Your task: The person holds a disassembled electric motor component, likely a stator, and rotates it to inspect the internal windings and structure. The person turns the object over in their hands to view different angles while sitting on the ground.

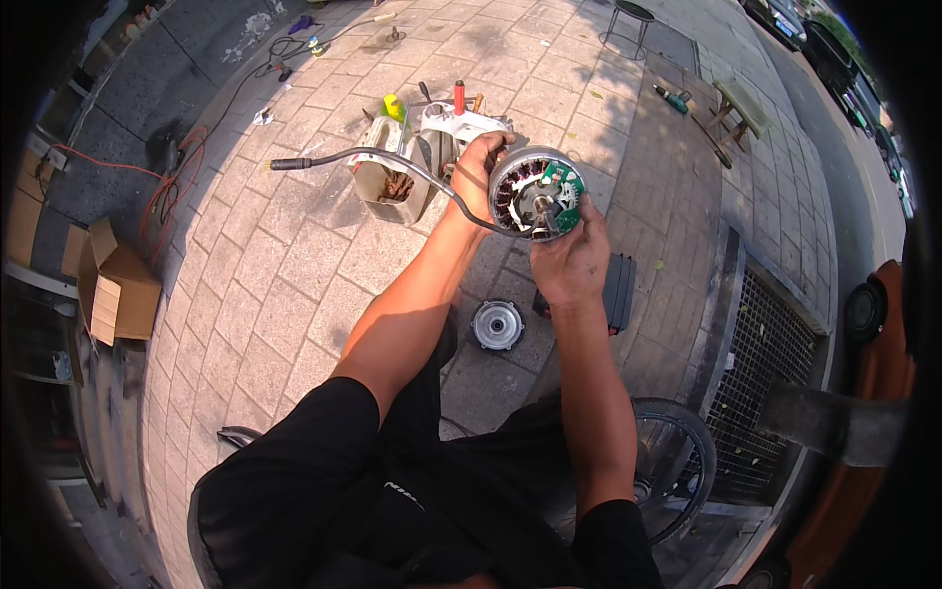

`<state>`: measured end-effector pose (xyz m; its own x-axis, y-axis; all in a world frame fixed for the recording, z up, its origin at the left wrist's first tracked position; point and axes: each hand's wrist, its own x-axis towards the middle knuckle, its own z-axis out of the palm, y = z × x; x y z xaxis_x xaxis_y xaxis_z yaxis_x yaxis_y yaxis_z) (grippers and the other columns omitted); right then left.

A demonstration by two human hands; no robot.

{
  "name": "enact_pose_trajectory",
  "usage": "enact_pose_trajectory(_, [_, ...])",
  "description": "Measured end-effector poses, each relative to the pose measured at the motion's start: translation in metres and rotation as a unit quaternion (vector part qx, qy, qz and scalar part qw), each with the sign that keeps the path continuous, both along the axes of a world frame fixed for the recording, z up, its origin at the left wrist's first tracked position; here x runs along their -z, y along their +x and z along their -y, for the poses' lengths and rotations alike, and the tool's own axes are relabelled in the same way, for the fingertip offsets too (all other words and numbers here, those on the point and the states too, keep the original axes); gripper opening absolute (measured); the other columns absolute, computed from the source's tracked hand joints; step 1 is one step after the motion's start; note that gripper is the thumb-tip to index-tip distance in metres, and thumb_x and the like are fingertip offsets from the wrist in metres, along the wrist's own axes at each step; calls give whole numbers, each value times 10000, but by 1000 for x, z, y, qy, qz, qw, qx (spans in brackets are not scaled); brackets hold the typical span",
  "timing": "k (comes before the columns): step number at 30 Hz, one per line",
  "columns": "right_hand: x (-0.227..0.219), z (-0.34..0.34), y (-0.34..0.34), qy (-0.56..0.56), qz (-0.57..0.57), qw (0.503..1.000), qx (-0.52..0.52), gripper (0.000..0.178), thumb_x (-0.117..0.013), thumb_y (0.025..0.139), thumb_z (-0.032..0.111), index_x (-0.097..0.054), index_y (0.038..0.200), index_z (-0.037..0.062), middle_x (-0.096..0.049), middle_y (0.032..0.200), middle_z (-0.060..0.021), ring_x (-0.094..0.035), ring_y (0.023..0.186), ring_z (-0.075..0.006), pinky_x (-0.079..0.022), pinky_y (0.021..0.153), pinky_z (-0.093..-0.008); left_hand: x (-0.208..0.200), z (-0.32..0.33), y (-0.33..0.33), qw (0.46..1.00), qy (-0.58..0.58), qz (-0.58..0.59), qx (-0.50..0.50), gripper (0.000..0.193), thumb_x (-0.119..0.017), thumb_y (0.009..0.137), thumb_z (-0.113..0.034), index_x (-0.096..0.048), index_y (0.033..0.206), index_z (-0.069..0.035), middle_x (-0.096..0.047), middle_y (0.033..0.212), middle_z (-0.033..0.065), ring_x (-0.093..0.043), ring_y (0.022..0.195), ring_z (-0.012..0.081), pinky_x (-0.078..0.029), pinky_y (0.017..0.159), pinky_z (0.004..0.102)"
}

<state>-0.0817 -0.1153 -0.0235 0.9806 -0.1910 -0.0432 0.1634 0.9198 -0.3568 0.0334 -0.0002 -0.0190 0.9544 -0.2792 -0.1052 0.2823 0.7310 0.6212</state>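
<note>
Both my hands hold up a round electric hub motor (pixel 510 201), its open side toward me. Dark copper windings line its ring, and a green circuit board (pixel 564 188) fills the right part. My left hand (pixel 478 172) grips the rim on the left, fingers wrapped behind it. My right hand (pixel 574 257) closes on the lower right edge, its thumb near the board. A black cable (pixel 392 157) leaves the motor's lower side, loops over my left wrist and ends in a plug (pixel 289 164) at the left. Below, a round silver metal cover (pixel 497 325) lies on the paving.
Behind the motor stands a cut-open plastic container (pixel 397 206) beside tools, including a red-handled one (pixel 459 96). A black box (pixel 620 293) lies right of my right wrist. Further out are a cardboard box (pixel 120 285), an orange cord (pixel 177 177), a bicycle wheel (pixel 705 471) and a stool (pixel 741 106).
</note>
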Motion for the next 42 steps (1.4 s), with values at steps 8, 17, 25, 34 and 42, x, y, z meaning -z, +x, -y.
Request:
enact_pose_trajectory(8, [-7, -3, 1, -31, -51, 998, 16, 356, -434, 1140, 267, -608, 1349, 37, -703, 1321, -92, -663, 1233, -216, -496, 1104, -400, 2, 1, 7, 998, 24, -63, 11, 279, -594, 1037, -285, -680, 1032, -20, -652, 848, 24, -661, 765, 161, -559, 709, 311])
enact_pose_trajectory(17, [-9, -4, 0, -30, -89, 995, 27, 347, -474, 1134, 305, -600, 1361, 75, -692, 1341, -66, -654, 1248, -205, -493, 1102, -395, -8, 6, -2, 996, 45, -81, -6, 294, -580, 1002, -306, -663, 1014, -24, -658, 857, 72, -682, 794, 215, -589, 738, 365])
enact_pose_trajectory(25, [-14, -5, -4, -65, -132, 989, 14, 419, -474, 1139, 389, -572, 1438, 113, -667, 1406, -60, -637, 1290, -221, -498, 1100, -416, 0, 7, 5, 993, 25, -117, 20, 258, -533, 1024, -282, -627, 936, -58, -642, 831, 83, -691, 733, 237, -630, 720, 407])
enact_pose_trajectory(34, [-22, -3, -5, -83, -169, 982, 12, 376, -491, 1137, 393, -597, 1397, 143, -705, 1357, -44, -693, 1216, -228, -574, 1003, -429, 6, 6, 8, 984, -2, -133, 120, 437, -424, 1020, -330, -657, 1084, 35, -754, 1016, 248, -742, 888, 382, -629, 860, 535])
enact_pose_trajectory(42, [-16, 0, -4, -78, -245, 966, 8, 375, -520, 1125, 434, -621, 1371, 170, -707, 1359, -37, -675, 1218, -226, -503, 1057, -439, 17, 10, 15, 976, 58, -179, 108, 360, -423, 1016, -285, -631, 1043, 7, -728, 977, 227, -726, 856, 376, -633, 863, 543])
